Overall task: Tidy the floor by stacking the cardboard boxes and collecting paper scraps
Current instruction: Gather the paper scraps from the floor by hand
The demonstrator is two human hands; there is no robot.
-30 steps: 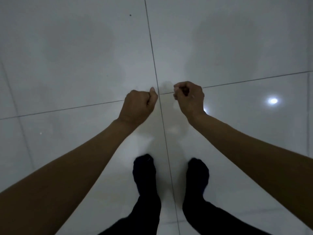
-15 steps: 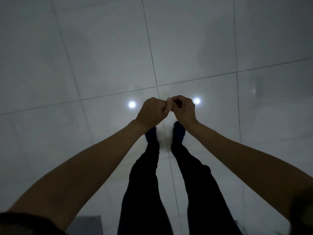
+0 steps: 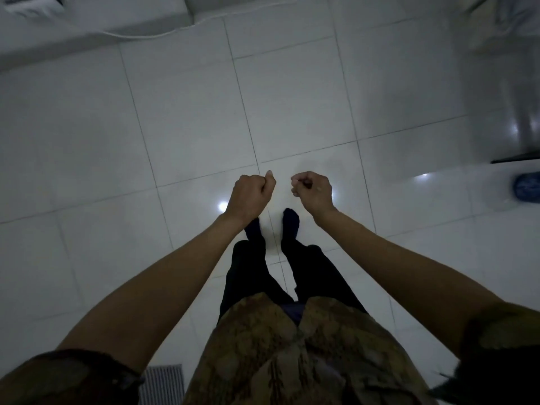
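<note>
No cardboard box or paper scrap shows in this view. My left hand (image 3: 250, 197) is held out over the white tiled floor (image 3: 190, 118) with its fingers curled into a fist and the thumb on top. My right hand (image 3: 313, 192) hangs a short gap to its right, also curled into a fist. Nothing visible sits in either fist. Both hands hover above my dark-socked feet (image 3: 290, 223).
A white cable (image 3: 163, 35) runs along the floor by a white unit (image 3: 96, 13) at the top left. A blue round object (image 3: 527, 188) lies at the right edge under a dark ledge (image 3: 517, 157). A striped mat (image 3: 163, 384) lies at the bottom left.
My fists touched half a second ago and have since parted. The view has pulled back and up, bringing the room's edges and my shirt into sight.
</note>
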